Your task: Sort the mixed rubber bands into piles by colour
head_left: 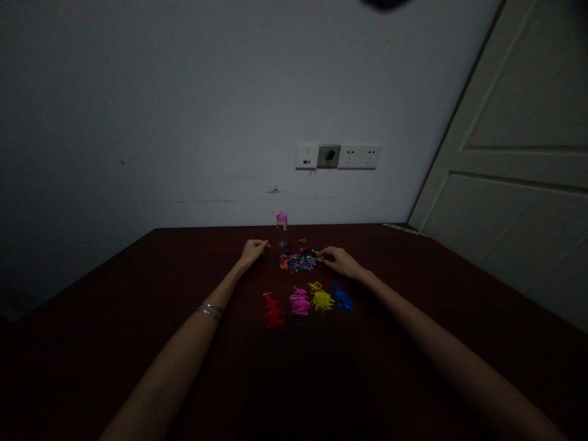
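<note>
A pile of small mixed-colour rubber bands (299, 262) lies on the dark table between my two hands. My right hand (342, 261) is at its right edge, fingertips pinched together where a yellow band shows. Left of the pile, my left hand (253, 252) rests near the table with its fingers curled closed; whatever is in them is too small and dark to make out. Closer to me, bands lie sorted by colour: a red heap (274, 312), a pink heap (300, 302), a yellow heap (322, 298) and a blue heap (342, 297).
Behind the pile stands a clear bottle (282, 234) with a pink cap. A few loose bands (302, 241) lie to its right. The dark red table (151, 294) meets a wall with sockets (358, 157); a panelled door (514, 184) is at the right.
</note>
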Demonstrator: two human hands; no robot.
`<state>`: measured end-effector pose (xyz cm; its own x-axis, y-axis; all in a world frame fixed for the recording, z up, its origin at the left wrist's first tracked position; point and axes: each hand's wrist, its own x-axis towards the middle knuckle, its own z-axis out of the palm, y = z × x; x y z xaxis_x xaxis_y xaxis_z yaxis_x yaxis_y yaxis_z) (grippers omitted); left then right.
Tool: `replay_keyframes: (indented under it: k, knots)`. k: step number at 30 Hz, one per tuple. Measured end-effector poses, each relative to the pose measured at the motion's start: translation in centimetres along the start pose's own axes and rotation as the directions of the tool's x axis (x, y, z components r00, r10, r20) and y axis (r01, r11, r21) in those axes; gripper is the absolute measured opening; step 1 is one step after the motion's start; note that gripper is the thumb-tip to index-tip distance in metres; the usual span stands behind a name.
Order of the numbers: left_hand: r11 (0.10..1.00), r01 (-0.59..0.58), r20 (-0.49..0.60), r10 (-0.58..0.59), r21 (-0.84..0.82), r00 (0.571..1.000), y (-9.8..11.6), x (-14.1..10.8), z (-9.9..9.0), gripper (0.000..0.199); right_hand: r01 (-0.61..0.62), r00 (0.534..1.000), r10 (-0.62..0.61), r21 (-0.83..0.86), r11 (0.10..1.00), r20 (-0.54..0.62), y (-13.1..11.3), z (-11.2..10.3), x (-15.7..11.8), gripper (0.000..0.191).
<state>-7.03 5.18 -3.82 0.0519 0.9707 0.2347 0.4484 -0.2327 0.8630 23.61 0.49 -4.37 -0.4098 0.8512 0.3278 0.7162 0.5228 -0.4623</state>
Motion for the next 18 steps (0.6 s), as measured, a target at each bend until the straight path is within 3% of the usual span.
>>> replay_keyframes:
  k: [18]
  knots:
    - [0.999, -0.001, 0.019, 0.000, 0.034, 1.000, 0.3, -0.2, 0.1, 0.038, -0.070, 0.997, 0.077, 0.270, 0.960, -0.015, -0.5, -1.2, 0.1, 0.030]
